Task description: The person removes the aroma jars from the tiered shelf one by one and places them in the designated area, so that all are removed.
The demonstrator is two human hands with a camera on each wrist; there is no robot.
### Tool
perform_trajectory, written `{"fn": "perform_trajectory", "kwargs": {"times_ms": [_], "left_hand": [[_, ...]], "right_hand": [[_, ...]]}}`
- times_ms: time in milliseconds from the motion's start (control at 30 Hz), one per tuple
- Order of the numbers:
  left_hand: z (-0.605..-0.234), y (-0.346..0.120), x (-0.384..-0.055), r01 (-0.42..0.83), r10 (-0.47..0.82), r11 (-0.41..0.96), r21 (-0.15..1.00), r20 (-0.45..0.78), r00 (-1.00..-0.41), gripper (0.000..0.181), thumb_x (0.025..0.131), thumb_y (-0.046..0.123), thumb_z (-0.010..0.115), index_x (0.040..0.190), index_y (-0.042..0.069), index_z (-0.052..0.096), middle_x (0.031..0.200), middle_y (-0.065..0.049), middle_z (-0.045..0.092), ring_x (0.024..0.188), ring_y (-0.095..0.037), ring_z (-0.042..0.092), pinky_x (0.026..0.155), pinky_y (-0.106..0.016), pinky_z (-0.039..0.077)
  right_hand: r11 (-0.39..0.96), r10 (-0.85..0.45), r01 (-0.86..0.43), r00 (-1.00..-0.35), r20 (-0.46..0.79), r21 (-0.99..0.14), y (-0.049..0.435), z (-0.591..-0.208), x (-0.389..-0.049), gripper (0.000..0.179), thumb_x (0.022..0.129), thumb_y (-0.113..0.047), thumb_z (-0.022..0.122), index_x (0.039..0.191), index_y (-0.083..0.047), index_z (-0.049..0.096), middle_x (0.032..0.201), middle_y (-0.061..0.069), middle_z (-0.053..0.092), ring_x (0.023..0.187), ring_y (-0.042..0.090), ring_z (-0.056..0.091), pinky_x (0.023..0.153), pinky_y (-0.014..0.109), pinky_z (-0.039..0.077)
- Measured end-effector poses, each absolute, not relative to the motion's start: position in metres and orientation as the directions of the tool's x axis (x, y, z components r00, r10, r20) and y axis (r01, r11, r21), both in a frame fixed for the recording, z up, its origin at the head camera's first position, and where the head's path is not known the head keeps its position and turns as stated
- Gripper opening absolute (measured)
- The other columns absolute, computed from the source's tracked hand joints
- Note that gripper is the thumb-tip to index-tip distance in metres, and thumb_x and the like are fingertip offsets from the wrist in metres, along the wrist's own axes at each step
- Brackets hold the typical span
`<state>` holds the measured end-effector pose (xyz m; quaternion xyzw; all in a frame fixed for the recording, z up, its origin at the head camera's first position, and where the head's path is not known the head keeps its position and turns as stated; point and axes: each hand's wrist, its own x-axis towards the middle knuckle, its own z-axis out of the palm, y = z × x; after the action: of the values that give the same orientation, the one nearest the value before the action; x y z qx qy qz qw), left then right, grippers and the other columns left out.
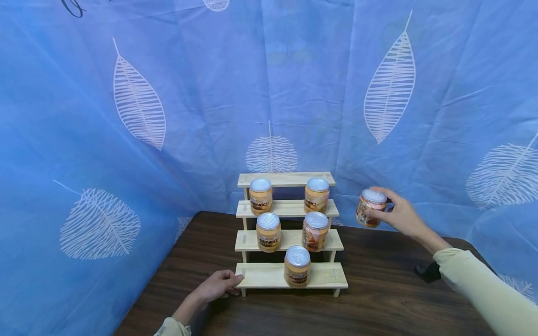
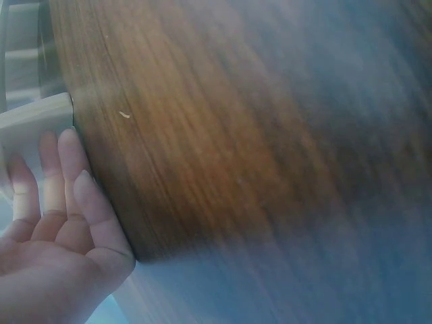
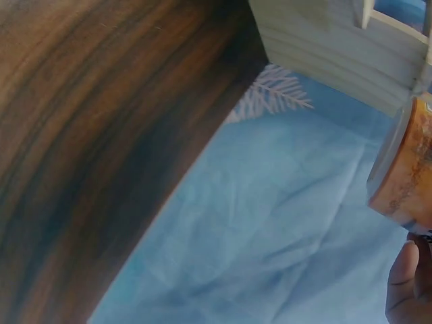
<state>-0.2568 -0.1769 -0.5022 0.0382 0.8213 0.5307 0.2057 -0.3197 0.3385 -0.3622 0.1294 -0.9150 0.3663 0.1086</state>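
Observation:
A pale wooden tiered rack stands on the table with several lidded jars on its steps. One jar is on the lowest step. Above it are a pair with a left jar and a right jar, and a higher pair with a left jar and a right jar. My left hand grips the left end of the lowest step, thumb uppermost. Right of the rack, my right hand holds another orange-brown jar upright in the air, its silver lid up. Only part of that hand shows in the right wrist view.
The rack stands on a dark wood-grain table. Behind and at the left hangs a blue cloth with white leaf prints. A small black object lies by the right sleeve.

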Motion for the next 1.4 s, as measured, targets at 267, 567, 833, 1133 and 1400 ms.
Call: {"fn": "perform_trajectory", "kwargs": {"times_ms": [267, 567, 833, 1133, 1400], "left_hand": [[-0.502, -0.177, -0.256, -0.16, 0.273, 0.438, 0.885, -0.301, -0.914, 0.039, 0.1, 0.044, 0.058, 0.093, 0.006, 0.059, 0.1, -0.006, 0.071, 0.091, -0.02, 0.07, 0.079, -0.041, 0.052], [-0.503, -0.176, -0.256, -0.161, 0.268, 0.431, 0.888, -0.297, -0.917, 0.038, 0.099, 0.044, 0.06, 0.091, 0.007, 0.059, 0.098, -0.004, 0.071, 0.09, -0.018, 0.07, 0.075, -0.035, 0.049], [-0.502, -0.176, -0.255, -0.157, 0.273, 0.426, 0.891, -0.292, -0.917, 0.037, 0.1, 0.043, 0.059, 0.091, 0.007, 0.059, 0.097, -0.004, 0.071, 0.089, -0.017, 0.07, 0.073, -0.034, 0.048], [-0.505, -0.177, -0.257, -0.152, 0.272, 0.428, 0.891, -0.287, -0.919, 0.038, 0.1, 0.043, 0.059, 0.091, 0.007, 0.059, 0.099, -0.004, 0.071, 0.091, -0.019, 0.071, 0.075, -0.036, 0.049], [-0.504, -0.176, -0.258, -0.171, 0.263, 0.437, 0.883, -0.307, -0.915, 0.039, 0.1, 0.045, 0.059, 0.093, 0.007, 0.059, 0.1, -0.005, 0.071, 0.092, -0.021, 0.071, 0.078, -0.04, 0.051]], "right_hand": [[0.692, -0.128, -0.281, -0.954, 0.27, -0.665, 0.338, -0.39, -0.327, 0.076, 0.092, -0.042, 0.072, 0.154, -0.017, 0.036, 0.132, 0.023, 0.05, 0.099, 0.035, 0.052, 0.06, 0.036, 0.048], [0.687, -0.142, -0.285, -0.955, 0.26, -0.669, 0.325, -0.42, -0.333, 0.075, 0.091, -0.04, 0.074, 0.152, -0.015, 0.038, 0.133, 0.023, 0.05, 0.106, 0.038, 0.053, 0.065, 0.038, 0.046], [0.668, -0.132, -0.273, -0.959, 0.25, -0.692, 0.32, -0.437, -0.339, 0.075, 0.09, -0.04, 0.075, 0.151, -0.015, 0.039, 0.135, 0.024, 0.052, 0.115, 0.043, 0.054, 0.071, 0.041, 0.05], [0.675, -0.122, -0.261, -0.962, 0.244, -0.69, 0.321, -0.45, -0.342, 0.076, 0.091, -0.039, 0.075, 0.152, -0.014, 0.038, 0.137, 0.026, 0.051, 0.119, 0.047, 0.055, 0.074, 0.044, 0.053], [0.686, -0.108, -0.251, -0.963, 0.245, -0.683, 0.322, -0.462, -0.344, 0.074, 0.09, -0.034, 0.076, 0.15, -0.012, 0.04, 0.133, 0.027, 0.054, 0.112, 0.044, 0.06, 0.07, 0.037, 0.051]]}}
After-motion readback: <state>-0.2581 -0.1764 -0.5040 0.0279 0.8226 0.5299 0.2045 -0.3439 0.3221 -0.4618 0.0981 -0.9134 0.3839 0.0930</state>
